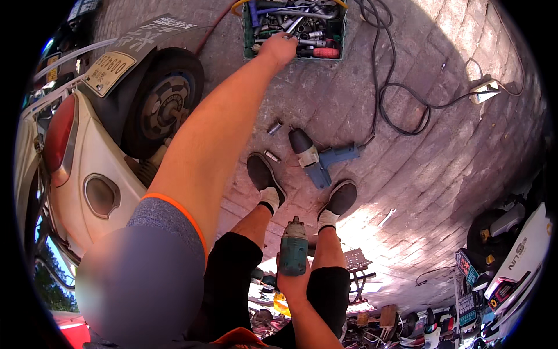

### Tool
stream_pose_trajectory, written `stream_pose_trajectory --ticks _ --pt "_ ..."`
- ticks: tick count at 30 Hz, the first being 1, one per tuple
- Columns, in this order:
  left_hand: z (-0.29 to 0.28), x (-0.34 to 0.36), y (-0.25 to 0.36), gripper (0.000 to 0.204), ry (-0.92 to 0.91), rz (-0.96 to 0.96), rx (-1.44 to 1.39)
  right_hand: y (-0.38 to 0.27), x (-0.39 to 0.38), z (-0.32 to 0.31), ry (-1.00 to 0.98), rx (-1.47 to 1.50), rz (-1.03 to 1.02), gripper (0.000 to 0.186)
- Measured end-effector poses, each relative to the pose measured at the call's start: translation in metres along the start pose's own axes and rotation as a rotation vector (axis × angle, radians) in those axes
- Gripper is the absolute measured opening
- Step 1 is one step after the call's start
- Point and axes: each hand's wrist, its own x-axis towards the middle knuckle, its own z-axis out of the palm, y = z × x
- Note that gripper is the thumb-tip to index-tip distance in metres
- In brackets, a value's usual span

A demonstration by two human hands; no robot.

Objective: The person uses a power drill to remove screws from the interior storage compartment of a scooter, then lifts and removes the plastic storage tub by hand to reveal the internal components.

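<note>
My left hand (278, 49) reaches into a green crate (249, 38) of sockets, wrenches and tools at the top, its fingers closed around something I cannot make out among the metal pieces. A red-handled tool (325, 52) lies beside it. Low in the view, my right hand (293, 284) grips a green power driver (294, 250), pointed forward between my legs. A grey-blue impact wrench (325, 160) with a cord rests on the paving above my feet, near two loose metal sockets (275, 127).
A white scooter (93, 186) with its rear wheel (165, 104) stands close on the left. Dark cords (407, 125) loop toward a power strip (485, 91) at the upper right. A small wrench (387, 217) lies on the sunlit paving (424, 174). More scooters (511, 262) line the lower right.
</note>
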Motion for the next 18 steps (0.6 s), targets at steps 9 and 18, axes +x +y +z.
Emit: stream_pose_trajectory --ticks 9,18 --pt "0.052 0.034 -0.003 0.061 0.192 0.041 0.474 -0.052 -0.005 0.028 -0.030 0.186 0.111 0.034" --pt "0.004 -0.024 -0.011 0.018 0.309 0.109 -0.585 -0.042 -0.005 0.013 -0.067 0.225 -0.074 0.041"
